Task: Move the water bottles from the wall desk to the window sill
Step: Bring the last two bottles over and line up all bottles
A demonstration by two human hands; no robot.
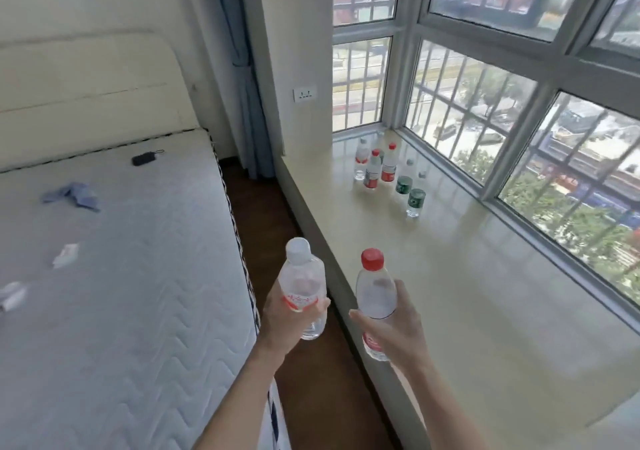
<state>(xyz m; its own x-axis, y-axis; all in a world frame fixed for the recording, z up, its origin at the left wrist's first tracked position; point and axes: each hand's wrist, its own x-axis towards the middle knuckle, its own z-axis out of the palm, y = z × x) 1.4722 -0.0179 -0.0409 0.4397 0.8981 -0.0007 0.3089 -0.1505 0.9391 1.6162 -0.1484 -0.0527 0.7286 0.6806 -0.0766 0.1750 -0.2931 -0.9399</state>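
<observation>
My left hand (pixel 280 321) grips a clear water bottle with a white cap (pixel 302 276), held upright over the floor gap beside the bed. My right hand (pixel 398 331) grips a clear water bottle with a red cap (pixel 375 293), upright at the near edge of the window sill (pixel 485 293). Far along the sill stands a cluster of several bottles: red-labelled ones (pixel 379 167) behind, green-labelled ones (pixel 410 193) in front. The wall desk is out of view.
A bed with a bare white mattress (pixel 121 276) fills the left, with a black pouch (pixel 143 158), a blue cloth (pixel 72 195) and small white packets on it. A narrow strip of dark floor (pixel 277 227) runs between bed and sill. Barred windows (pixel 519 120) back the sill.
</observation>
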